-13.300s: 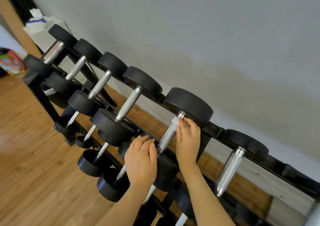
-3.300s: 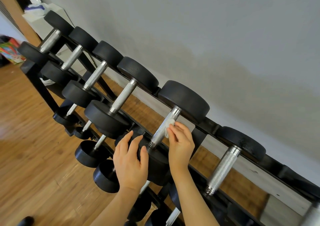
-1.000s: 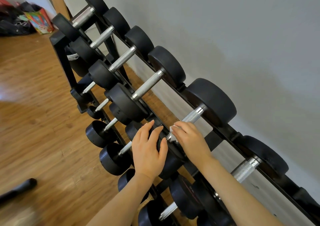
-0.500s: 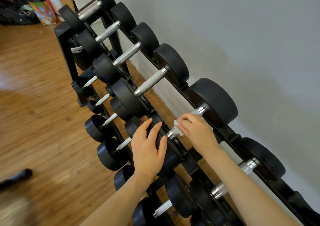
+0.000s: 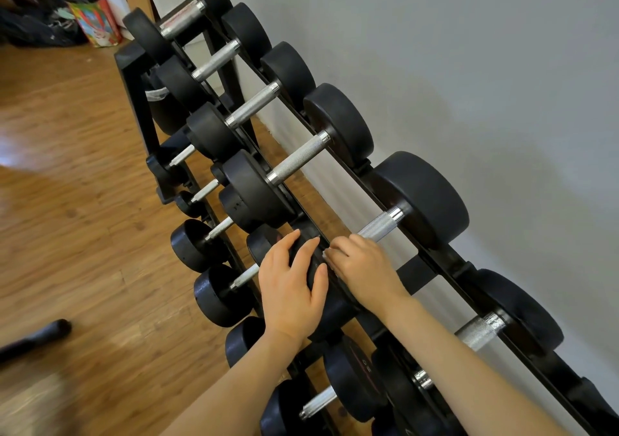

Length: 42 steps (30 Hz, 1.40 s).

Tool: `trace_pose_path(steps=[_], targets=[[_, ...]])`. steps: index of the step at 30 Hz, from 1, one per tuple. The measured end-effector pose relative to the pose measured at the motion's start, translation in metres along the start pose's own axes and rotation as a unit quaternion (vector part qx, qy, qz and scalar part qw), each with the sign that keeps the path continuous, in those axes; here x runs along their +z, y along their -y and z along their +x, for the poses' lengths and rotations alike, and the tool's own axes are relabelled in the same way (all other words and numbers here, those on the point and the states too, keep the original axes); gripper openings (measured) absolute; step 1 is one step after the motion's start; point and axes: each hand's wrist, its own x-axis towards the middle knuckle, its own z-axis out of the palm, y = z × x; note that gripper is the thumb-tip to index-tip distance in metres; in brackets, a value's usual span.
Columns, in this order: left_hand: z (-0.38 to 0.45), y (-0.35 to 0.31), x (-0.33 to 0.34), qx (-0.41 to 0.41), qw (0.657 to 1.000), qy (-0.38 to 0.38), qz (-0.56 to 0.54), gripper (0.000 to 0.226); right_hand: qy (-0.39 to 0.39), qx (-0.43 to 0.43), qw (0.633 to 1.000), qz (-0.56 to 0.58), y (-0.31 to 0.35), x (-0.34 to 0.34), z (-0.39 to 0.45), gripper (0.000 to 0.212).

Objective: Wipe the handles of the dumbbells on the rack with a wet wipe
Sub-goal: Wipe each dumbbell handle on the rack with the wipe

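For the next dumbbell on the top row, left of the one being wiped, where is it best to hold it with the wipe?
Probably the knurled handle, gripped from above at mid-length. It lies bare and slanted between its two black heads, with open space over it.

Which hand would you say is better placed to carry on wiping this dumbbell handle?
The right hand. It already grips the handle at its near end, with a bit of white wet wipe showing under its fingers. The left hand lies flat on the near weight head, apparently steadying it.
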Motion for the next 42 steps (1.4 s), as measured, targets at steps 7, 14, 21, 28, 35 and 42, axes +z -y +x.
trace_pose_path(steps=[7, 14, 21, 28, 35, 42], targets=[[0.000, 0.000, 0.001, -0.003, 1.000, 0.001, 0.005, 0.045, -0.038, 0.045, 0.998, -0.029, -0.010, -0.010, -0.005, 0.020], [0.000, -0.001, 0.000, -0.007, 1.000, -0.001, 0.003, 0.046, -0.083, 0.089, 0.992, -0.026, -0.010, -0.004, -0.019, 0.031], [0.000, -0.001, 0.000, -0.003, 1.000, -0.001, 0.005, 0.046, -0.038, -0.007, 0.999, -0.001, -0.002, 0.002, -0.021, 0.039], [0.000, -0.001, -0.001, -0.002, 1.000, -0.004, 0.006, 0.046, -0.099, 0.054, 0.993, 0.019, -0.007, 0.012, -0.026, 0.029], [0.001, -0.001, 0.000, 0.005, 1.000, -0.005, 0.008, 0.045, -0.174, 0.139, 0.975, -0.012, -0.012, 0.010, -0.030, 0.025], [0.001, 0.000, 0.002, 0.008, 1.000, -0.011, 0.011, 0.045, -0.108, 0.045, 0.991, 0.066, 0.001, 0.016, -0.033, 0.035]])
